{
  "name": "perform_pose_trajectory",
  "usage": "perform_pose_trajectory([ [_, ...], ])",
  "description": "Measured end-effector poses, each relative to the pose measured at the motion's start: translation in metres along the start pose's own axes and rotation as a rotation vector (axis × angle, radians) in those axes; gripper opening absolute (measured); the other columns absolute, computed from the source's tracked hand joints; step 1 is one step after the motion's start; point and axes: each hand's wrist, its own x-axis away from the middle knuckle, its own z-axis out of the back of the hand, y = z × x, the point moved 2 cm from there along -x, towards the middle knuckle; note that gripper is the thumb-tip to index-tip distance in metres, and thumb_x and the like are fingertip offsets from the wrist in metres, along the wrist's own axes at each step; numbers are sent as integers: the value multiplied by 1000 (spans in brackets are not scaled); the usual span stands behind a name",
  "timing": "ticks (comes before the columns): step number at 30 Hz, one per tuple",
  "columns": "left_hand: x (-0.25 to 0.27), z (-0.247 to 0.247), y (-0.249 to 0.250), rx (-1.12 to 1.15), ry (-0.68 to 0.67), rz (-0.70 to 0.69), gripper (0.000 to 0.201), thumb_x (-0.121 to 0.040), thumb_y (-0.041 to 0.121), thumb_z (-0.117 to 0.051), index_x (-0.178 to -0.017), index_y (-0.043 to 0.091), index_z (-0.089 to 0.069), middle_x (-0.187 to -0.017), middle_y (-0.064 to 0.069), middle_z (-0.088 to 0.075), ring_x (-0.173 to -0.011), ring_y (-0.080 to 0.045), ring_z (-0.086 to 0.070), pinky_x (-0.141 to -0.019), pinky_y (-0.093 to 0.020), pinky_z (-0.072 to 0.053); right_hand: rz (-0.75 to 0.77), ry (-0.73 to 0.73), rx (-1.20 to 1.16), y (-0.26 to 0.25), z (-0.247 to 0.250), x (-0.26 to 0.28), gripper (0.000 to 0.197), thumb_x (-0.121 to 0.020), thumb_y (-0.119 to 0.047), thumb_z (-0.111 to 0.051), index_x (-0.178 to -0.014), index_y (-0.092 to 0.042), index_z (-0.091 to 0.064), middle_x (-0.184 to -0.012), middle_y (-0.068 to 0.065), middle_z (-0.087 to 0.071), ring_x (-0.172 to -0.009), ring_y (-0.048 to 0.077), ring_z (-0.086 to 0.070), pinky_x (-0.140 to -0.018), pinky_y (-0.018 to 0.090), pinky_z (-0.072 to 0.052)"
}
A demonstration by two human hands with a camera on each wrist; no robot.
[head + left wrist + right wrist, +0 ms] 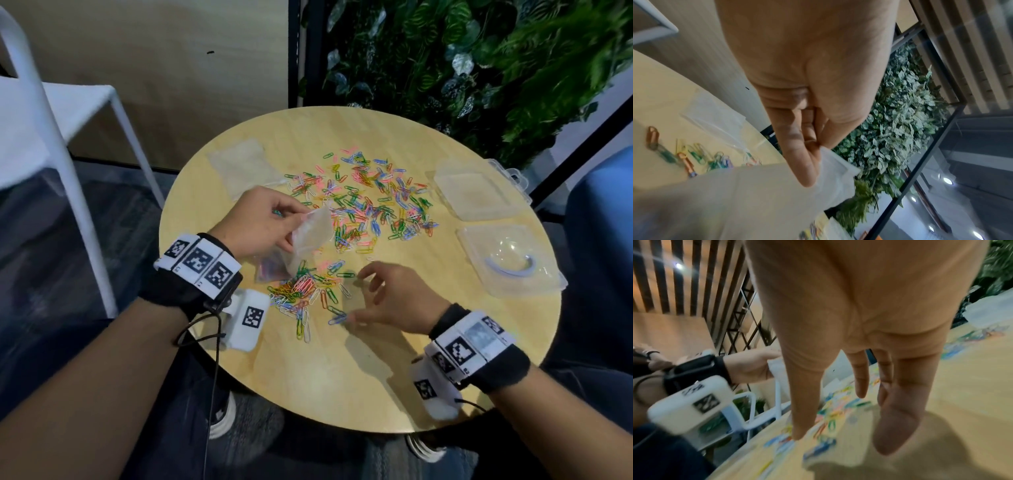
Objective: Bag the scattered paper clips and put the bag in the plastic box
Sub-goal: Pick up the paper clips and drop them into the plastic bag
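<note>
Holding a small clear plastic bag (310, 233) by its mouth, the left hand (263, 222) pinches the rim between thumb and fingertips and lifts it just above a round wooden table (359, 377). The bag's lower end droops toward a near cluster of coloured paper clips (301, 291), and some clips seem to show through the film at the bottom, though that is blurred. The right hand (394, 301) hovers low over the right edge of that cluster, fingers spread and loosely bent, gripping nothing that can be seen; its thumb tip is touching or nearly touching a blue clip. The bag sits up and to the left of this hand, near but not touching it.

A larger scatter of clips (370, 198) lies across the table's middle, beyond both hands. A second empty bag (246, 164) lies flat at the far left. The open clear plastic box (476, 192) rests at the right edge, with its lid or other half (507, 260) lying nearer beside it, well apart from the bag.

Likely risks: the floppy mouth may sag shut while held from one side only, so dropped clips would miss it, and sweeping clips could push some off the table's near edge.
</note>
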Motion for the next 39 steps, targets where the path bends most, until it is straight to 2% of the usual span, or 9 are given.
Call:
perform_pose_trajectory([
  [4, 2, 29, -1, 36, 102, -9, 14, -95, 7, -65, -104, 6, -76, -100, -29, -71, -67, -22, -68, -55, -24, -61, 65, -16, 14, -12, -31, 9, 91, -48, -66, -82, -124, -27, -50, -106, -4, -46, -87, 11, -51, -79, 22, -42],
  [10, 15, 52, -10, 63, 168, -19, 15, -95, 5, -65, -105, 1, -75, -100, -33, -68, -55, -6, -66, -51, -20, -58, 177, 123, -127, -56, -67, 10, 73, -60, -30, -85, -127, -25, -55, -111, 1, -46, -97, 17, -54, -90, 22, -45],
  [17, 22, 71, -15, 99, 192, -24, 10, -94, 11, -68, -98, 7, -76, -82, -16, -65, -53, -8, -65, -53, -23, -59, 205, 141, 59, -93, -67, -22, 66, -75, -19, -76, -136, -20, -51, -128, 12, -38, -105, 29, -55, -98, 31, -43],
  [20, 20, 72, -16, 87, 191, -25, 13, -93, 13, -69, -100, 5, -77, -82, -13, -67, -55, -11, -67, -54, -24, -60, 271, 107, 214, -103, -67, -27, 36, -82, -9, -64, -117, -18, -69, -118, 13, -54, -98, 32, -60, -90, 35, -50],
  [25, 17, 56, -7, 54, 126, -45, 11, -93, 13, -69, -97, 9, -78, -80, -7, -68, -58, -15, -68, -55, -27, -61, 315, 86, 403, -98, -66, -27, 32, -83, 0, -53, -106, -12, -72, -97, 10, -63, -86, 30, -62, -77, 36, -52],
  [28, 16, 51, -3, 37, 116, -63, 10, -94, 10, -67, -95, 12, -77, -74, -2, -66, -53, -11, -66, -52, -23, -59, 286, 87, 374, -88, -54, -30, 23, -86, -9, -54, -98, -12, -74, -89, 11, -69, -85, 30, -63, -73, 34, -51],
  [31, 13, 48, -2, -4, 101, -63, 12, -94, 11, -67, -100, 11, -77, -72, 3, -66, -55, -17, -68, -54, -26, -60, 229, 133, 204, -70, -35, -32, 18, -85, -20, -64, -96, -18, -78, -87, 6, -75, -79, 24, -67, -74, 28, -51],
  [34, 11, 42, -2, -21, 75, -54, 14, -94, 11, -67, -103, 9, -77, -73, 2, -66, -59, -22, -69, -55, -27, -61, 116, 221, -62, -41, -17, -36, 13, -81, -21, -75, -93, -18, -79, -84, -6, -74, -66, 4, -64, -64, 6, -46],
  [39, 6, 28, -2, -41, 28, -28, 15, -95, 10, -65, -103, 10, -78, -79, -7, -70, -60, -25, -70, -54, -25, -60, -164, 114, -1077, -31, 11, -43, 17, -81, 4, -70, -98, 5, -70, -86, 13, -71, -64, 15, -69, -73, 23, -60],
])
